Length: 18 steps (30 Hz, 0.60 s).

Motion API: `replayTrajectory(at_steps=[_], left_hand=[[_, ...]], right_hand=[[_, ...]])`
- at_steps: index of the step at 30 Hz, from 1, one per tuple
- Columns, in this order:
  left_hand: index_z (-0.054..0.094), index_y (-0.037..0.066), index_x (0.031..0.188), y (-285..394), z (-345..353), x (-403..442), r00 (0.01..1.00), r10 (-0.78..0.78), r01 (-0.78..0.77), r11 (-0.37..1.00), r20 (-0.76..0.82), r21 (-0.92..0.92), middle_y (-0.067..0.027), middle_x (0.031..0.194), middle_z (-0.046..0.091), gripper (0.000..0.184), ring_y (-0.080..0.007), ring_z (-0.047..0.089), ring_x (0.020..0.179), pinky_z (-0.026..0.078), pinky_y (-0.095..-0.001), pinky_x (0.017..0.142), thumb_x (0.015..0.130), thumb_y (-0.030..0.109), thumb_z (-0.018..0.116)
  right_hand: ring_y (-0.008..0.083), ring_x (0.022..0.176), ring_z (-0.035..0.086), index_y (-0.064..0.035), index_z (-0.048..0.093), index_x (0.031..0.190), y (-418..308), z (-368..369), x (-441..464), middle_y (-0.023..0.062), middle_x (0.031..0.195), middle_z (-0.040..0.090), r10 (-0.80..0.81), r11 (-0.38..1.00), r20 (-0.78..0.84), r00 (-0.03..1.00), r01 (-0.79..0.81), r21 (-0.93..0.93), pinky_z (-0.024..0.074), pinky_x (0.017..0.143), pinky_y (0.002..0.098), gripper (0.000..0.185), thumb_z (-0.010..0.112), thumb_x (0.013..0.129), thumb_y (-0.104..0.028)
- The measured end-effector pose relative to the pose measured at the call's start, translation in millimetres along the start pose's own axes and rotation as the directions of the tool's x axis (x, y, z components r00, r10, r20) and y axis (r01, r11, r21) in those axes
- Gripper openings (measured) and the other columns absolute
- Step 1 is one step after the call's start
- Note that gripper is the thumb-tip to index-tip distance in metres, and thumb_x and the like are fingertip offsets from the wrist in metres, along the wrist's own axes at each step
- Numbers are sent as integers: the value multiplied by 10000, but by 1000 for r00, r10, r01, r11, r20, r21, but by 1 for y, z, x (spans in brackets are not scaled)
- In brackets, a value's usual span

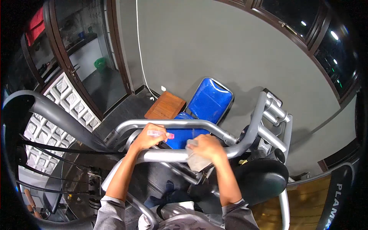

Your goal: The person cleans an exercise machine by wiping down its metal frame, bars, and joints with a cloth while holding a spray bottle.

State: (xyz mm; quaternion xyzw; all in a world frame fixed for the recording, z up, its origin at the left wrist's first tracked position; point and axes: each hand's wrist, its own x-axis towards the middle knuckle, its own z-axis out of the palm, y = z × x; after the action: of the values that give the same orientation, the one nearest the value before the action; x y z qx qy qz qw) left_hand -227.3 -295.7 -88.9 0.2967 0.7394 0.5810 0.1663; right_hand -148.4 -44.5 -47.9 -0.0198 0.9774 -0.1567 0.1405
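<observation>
My left hand (150, 137) is closed around a small clear bottle (155, 133) with a bright pink end pointing right. It is held just above the silver tube frame (165, 155) of an exercise machine. Further right, my right hand (207, 147) grips a grey cloth (197, 163). The cloth lies over the same tube and hangs down its near side. My right fingertips are partly hidden by the cloth. A second silver bar (172, 123) curves across just beyond both hands.
A blue folding chair (210, 100) and a wooden stool (165, 105) stand behind the machine by the grey wall. A black padded seat (253, 182) is at right. Black cables (69, 149) run on the left, near a glass door (86, 50).
</observation>
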Motion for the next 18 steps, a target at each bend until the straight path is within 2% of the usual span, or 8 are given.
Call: replayTrajectory(at_steps=[3, 5, 9, 11, 12, 14, 15, 18], left_hand=[[703, 24, 721, -5, 9, 4, 1000, 17, -17, 1000, 5, -13, -6, 647, 595, 334, -89, 533, 509, 431, -265, 471, 905, 302, 712], [700, 22, 716, -8, 11, 7, 1000, 25, -25, 999, 1, -29, -10, 646, 603, 338, -90, 536, 512, 434, -264, 467, 909, 300, 705], [695, 18, 717, -17, 10, 4, 999, 49, -50, 998, -14, -40, -15, 641, 611, 339, -89, 541, 513, 432, -260, 459, 920, 289, 685], [688, 8, 728, -13, 11, 1, 1000, 3, -3, 1000, 3, -27, -40, 630, 605, 315, -124, 556, 531, 442, -290, 502, 913, 262, 679], [688, 8, 728, -16, 12, 1, 1000, 6, -6, 1000, 6, -28, -40, 630, 605, 315, -124, 556, 531, 442, -290, 502, 913, 262, 679], [673, 0, 718, -18, 12, 2, 966, 244, -254, 958, 87, 131, -80, 626, 595, 302, -184, 566, 557, 446, -336, 554, 894, 244, 679], [659, 1, 702, -15, 12, 0, 965, 244, -257, 955, 98, 147, -108, 625, 582, 289, -236, 563, 574, 440, -366, 585, 873, 233, 684], [664, 9, 705, -2, 10, -4, 984, 154, -164, 980, 94, 110, -106, 622, 580, 287, -238, 556, 566, 434, -364, 571, 877, 237, 691]], right_hand=[[413, 992, 686, -6, 746, 967, 16, -14, 14, 266, 1044, 695, 43, 992, 126, 991, -58, 115, 533, 904, 491, 463, 673, 831, -442], [422, 970, 690, 14, 744, 915, -1, -12, 27, 293, 998, 684, -81, 997, 170, 982, 82, -2, 536, 887, 492, 439, 675, 794, -402], [398, 995, 689, 13, 745, 946, -34, 2, 32, 315, 1026, 678, -224, 972, 253, 941, 236, -18, 525, 905, 494, 414, 674, 781, -359], [383, 953, 682, -79, 761, 1008, -39, 17, 9, 190, 1033, 720, -299, 951, -67, 952, 292, -97, 516, 880, 490, 341, 672, 845, -365], [383, 953, 682, -79, 761, 1008, -37, 17, 0, 190, 1033, 720, -296, 952, -69, 953, 289, -98, 516, 880, 490, 341, 672, 845, -365], [337, 1174, 610, -74, 705, 1169, -23, 13, -17, 192, 1242, 658, -177, 982, -21, 984, 178, 68, 466, 995, 491, 398, 666, 867, -330], [344, 1130, 638, -80, 705, 1177, -7, 17, -27, 149, 1216, 682, -149, 983, -122, 981, 161, 92, 490, 973, 487, 410, 675, 873, -355], [351, 1010, 686, -73, 723, 1125, 29, -1, -59, 135, 1153, 705, -38, 996, -292, 956, 59, 65, 540, 894, 454, 357, 701, 866, -319]])
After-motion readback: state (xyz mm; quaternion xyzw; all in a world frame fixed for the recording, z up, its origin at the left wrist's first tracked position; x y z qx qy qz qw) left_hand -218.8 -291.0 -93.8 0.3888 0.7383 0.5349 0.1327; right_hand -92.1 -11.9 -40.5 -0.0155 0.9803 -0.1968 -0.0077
